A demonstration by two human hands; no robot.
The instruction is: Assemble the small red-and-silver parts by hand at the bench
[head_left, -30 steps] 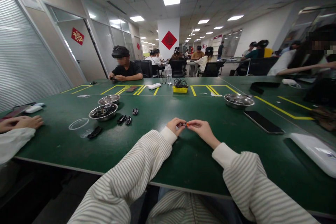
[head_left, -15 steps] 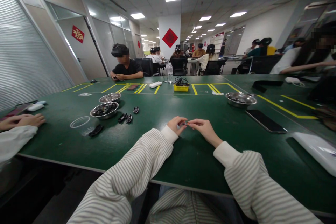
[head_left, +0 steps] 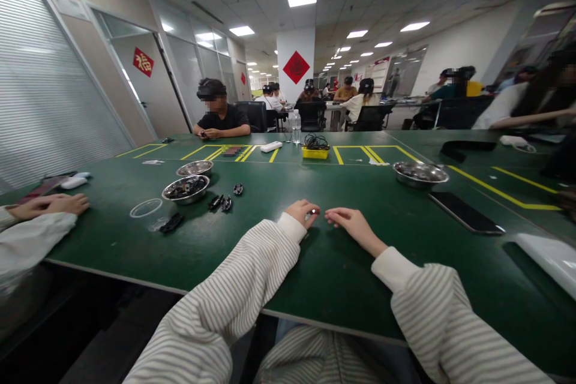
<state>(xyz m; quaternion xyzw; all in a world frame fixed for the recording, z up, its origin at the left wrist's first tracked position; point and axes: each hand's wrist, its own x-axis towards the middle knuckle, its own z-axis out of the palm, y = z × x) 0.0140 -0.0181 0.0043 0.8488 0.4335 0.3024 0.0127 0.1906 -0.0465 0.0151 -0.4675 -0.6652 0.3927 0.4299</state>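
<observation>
Over the green table point(head_left: 252, 258), my left hand point(head_left: 299, 212) is closed round a small dark part with a shiny spot point(head_left: 312, 212); most of it is hidden by the fingers. Just to the right, my right hand point(head_left: 351, 223) has its thumb and fingertips pinched together, a narrow gap from the left. Whatever may be between those fingertips is too small to make out. Left of my hands lie several small black parts point(head_left: 226, 204) and a longer black piece point(head_left: 171, 223). A steel bowl point(head_left: 185, 197) of dark parts stands beyond them.
A clear plastic cup point(head_left: 146, 209) and a second steel bowl point(head_left: 195, 166) stand at left. At right are another bowl point(head_left: 420, 180), a phone point(head_left: 467, 212) and a white object point(head_left: 546, 261). A neighbour's hands point(head_left: 49, 207) rest at the left edge. Someone sits opposite.
My right hand has come away from the left, opening a small gap between the fingertips. The reddish bit seen between them earlier no longer shows. The view has shifted slightly.
</observation>
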